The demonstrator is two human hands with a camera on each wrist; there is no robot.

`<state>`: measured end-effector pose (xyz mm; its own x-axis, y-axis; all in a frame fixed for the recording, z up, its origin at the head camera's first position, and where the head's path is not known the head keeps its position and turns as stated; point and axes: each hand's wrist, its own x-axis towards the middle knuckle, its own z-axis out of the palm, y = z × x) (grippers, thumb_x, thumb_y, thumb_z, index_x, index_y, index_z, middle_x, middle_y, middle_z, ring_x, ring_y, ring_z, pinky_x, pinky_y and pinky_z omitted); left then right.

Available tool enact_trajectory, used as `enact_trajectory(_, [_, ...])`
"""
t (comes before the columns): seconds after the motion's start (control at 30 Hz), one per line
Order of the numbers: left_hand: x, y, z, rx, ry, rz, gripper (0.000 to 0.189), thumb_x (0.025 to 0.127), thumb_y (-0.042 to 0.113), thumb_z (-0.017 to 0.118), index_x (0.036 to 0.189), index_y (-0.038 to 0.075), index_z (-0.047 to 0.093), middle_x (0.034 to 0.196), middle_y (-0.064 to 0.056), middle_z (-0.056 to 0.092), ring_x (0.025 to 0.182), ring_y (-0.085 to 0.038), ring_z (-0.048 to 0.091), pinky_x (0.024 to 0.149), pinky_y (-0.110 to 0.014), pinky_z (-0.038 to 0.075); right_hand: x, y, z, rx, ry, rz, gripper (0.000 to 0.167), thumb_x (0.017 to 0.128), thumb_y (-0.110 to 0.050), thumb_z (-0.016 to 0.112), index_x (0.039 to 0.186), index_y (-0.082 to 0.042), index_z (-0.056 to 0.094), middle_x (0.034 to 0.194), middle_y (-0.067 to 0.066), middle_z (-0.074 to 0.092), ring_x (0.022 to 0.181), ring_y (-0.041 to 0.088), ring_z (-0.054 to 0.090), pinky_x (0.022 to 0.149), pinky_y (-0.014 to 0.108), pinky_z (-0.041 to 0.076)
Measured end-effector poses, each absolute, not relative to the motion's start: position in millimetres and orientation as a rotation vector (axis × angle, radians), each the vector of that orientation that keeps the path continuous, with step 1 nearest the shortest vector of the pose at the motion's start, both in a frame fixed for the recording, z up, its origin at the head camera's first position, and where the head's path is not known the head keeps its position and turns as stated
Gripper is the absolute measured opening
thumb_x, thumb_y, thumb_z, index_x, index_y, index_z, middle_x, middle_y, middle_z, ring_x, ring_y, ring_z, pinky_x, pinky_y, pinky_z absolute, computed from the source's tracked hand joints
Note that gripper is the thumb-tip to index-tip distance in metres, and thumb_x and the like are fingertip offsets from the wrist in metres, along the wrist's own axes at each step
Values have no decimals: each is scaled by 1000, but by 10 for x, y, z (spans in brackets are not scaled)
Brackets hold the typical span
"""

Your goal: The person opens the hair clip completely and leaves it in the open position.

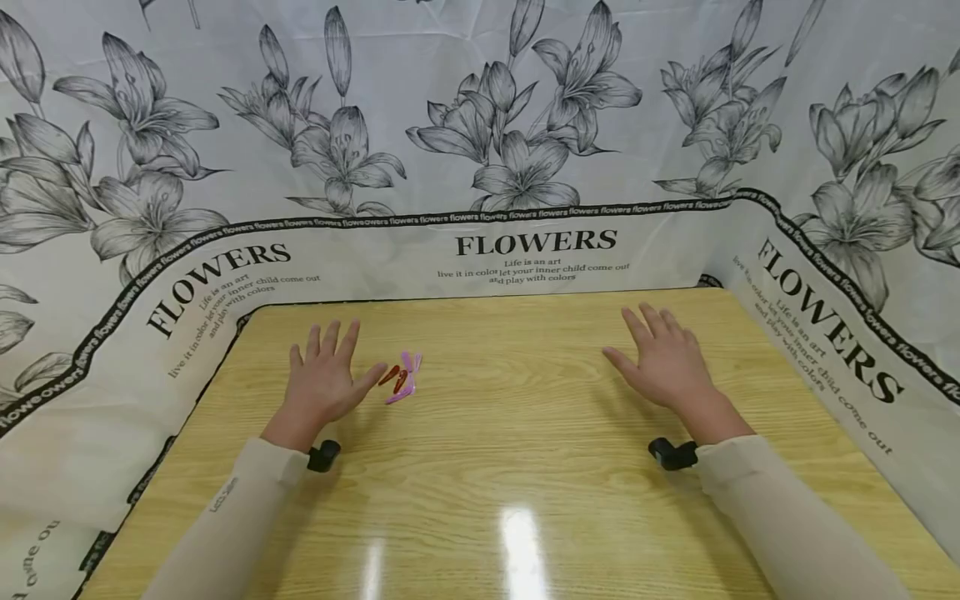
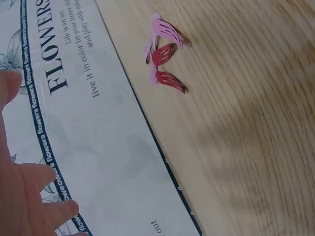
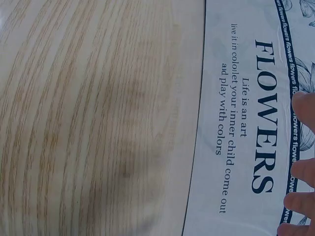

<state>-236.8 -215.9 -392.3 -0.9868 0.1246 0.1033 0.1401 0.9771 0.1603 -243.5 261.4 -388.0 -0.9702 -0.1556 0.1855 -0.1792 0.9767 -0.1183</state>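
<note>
A small group of snap hair clips lies on the wooden table, just right of my left thumb in the head view. Two are red, with one red hair clip (image 2: 171, 81) lying below another red hair clip (image 2: 162, 54) in the left wrist view. Around them are pink hair clips (image 2: 167, 30), partly overlapped by the red ones. My left hand (image 1: 324, 385) is held over the table with fingers spread, holding nothing. Over the right part of the table, my right hand (image 1: 666, 367) is likewise spread and holds nothing; no object lies near it.
The wooden table (image 1: 487, 433) is bordered at the back and both sides by a white cloth (image 1: 375, 271) printed with flowers and lettering. A black wrist camera (image 1: 324, 456) sits at the left wrist, another black wrist camera (image 1: 672, 454) at the right.
</note>
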Motion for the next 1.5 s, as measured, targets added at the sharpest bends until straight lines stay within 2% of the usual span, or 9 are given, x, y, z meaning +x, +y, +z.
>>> enact_trajectory(0.17, [-2341, -2142, -3914, -216, -3028, -254, 91, 91, 74, 31, 157, 15, 9, 161, -22, 12, 146, -49, 2, 110, -72, 4, -2444, 2536, -3889, 271, -2952, 222, 81, 96, -64, 35, 154, -8, 22, 157, 24, 21, 141, 51, 18, 106, 69, 25])
enact_trajectory(0.77, [-2270, -2134, -3885, -257, -2987, -255, 82, 95, 64, 37, 156, 13, 17, 158, -22, 19, 146, -47, 8, 110, -71, 8, -2490, 2178, -3904, 334, -2955, 249, 77, 97, -60, 38, 154, -11, 23, 157, 21, 23, 142, 47, 21, 105, 69, 28])
enact_trajectory(1.1, [-2231, -2169, -3928, -265, -2954, -227, 77, 97, 57, 43, 154, 9, 25, 154, -24, 29, 142, -47, 20, 108, -71, 16, -2513, 1989, -3912, 374, -2973, 269, 73, 97, -56, 42, 153, -13, 26, 157, 19, 24, 142, 44, 25, 105, 67, 29])
enact_trajectory(1.5, [-2166, -2191, -3980, -274, -2951, -206, 69, 99, 52, 41, 147, 4, 36, 147, -23, 40, 137, -45, 32, 106, -68, 26, -2563, 1819, -3991, 420, -2963, 331, 70, 96, -60, 42, 151, -18, 32, 156, 18, 27, 142, 42, 28, 104, 67, 32])
